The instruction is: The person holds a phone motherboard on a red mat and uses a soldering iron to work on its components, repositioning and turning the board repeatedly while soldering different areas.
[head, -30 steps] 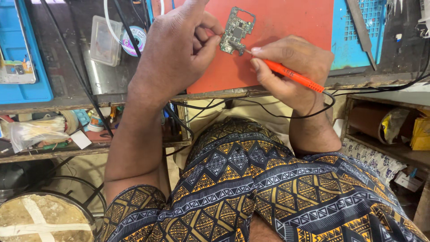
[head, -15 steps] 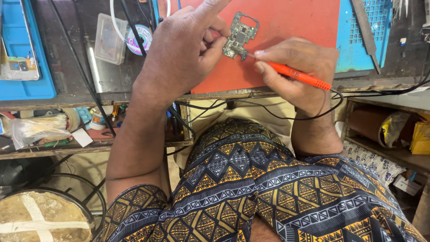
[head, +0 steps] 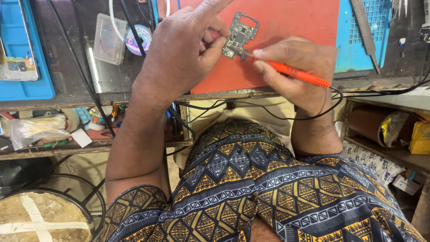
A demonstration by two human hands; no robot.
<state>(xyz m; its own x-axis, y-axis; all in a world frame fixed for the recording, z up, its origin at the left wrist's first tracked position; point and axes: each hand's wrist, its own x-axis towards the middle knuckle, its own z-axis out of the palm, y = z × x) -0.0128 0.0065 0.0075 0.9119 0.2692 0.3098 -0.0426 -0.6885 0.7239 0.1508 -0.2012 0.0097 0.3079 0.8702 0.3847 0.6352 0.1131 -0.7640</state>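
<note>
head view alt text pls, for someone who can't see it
The left hand pinches a small green circuit board above an orange mat while the right hand puts the tip of an orange-handled soldering iron to the board's lower edge. A cluttered workbench lies around them.

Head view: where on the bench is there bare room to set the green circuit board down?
The orange-red mat is bare right of the circuit board, up to the blue perforated tray. Left of the left hand, cables and a clear plastic box crowd it.
</note>
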